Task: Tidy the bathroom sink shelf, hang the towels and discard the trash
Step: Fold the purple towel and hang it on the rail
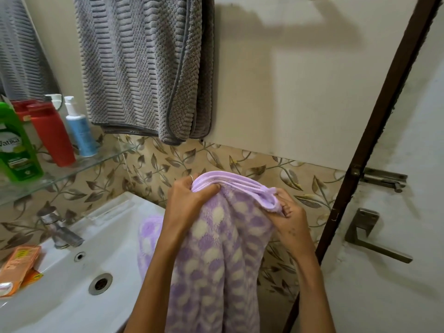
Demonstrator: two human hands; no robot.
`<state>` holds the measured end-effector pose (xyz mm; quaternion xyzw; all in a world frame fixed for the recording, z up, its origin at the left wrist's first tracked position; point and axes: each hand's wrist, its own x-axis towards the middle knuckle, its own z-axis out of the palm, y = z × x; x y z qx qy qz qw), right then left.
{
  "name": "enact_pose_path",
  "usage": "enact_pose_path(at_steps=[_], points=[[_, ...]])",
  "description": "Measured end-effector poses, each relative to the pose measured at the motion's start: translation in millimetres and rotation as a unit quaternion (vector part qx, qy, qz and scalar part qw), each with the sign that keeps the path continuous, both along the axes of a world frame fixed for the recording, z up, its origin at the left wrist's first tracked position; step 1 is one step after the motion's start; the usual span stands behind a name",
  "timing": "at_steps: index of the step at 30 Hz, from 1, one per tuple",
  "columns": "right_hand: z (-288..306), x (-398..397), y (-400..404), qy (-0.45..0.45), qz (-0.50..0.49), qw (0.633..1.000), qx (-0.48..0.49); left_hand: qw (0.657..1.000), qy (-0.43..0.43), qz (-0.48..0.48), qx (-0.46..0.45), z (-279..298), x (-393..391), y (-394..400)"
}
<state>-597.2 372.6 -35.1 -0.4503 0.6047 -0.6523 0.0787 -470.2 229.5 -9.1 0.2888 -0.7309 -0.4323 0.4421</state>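
Observation:
A purple towel with cream dots [216, 255] hangs folded from both my hands, in front of the leaf-patterned wall tiles. My left hand [189, 200] pinches its bunched top edge on the left; my right hand [288, 219] grips the same edge on the right. A grey ribbed towel [144, 68] hangs on the wall above, its rail out of view. The glass shelf [72, 169] at left carries a green bottle [16, 150], a red bottle [52, 135] and a blue-and-white pump bottle [79, 131].
The white sink [72, 296] with its tap [60, 231] lies at lower left. Orange cartons [19, 267] rest on the sink's left rim. A door with a brown frame [374, 145], a bolt [384, 179] and a lever handle [374, 239] stands at right.

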Motion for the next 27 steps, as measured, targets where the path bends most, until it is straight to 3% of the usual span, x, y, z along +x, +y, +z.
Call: enact_pose_path(at_steps=[4,10,13,18,23,27], points=[[2.2,1.6,-2.0,0.015,-0.046,0.998,-0.034,0.990,-0.116,0.018,-0.073,-11.2,6.5,-13.0],[8.4,13.2,-8.9,0.034,-0.055,0.997,-0.033,0.975,-0.106,-0.087,-0.176,-33.6,5.5,-13.1],[15.7,16.3,-7.7,0.046,-0.051,0.997,-0.026,0.973,-0.090,-0.110,-0.180,-46.8,3.4,-13.3],[23.5,15.2,4.7,0.102,-0.038,0.994,-0.013,0.962,-0.141,-0.142,-0.187,-63.8,-0.6,-17.0],[23.0,9.4,13.4,0.145,-0.048,0.988,0.024,0.958,-0.110,-0.167,-0.205,-58.4,-5.9,-6.7],[17.6,6.7,17.0,0.166,-0.062,0.984,0.032,0.965,-0.070,-0.205,-0.149,-54.1,-13.5,5.2]])
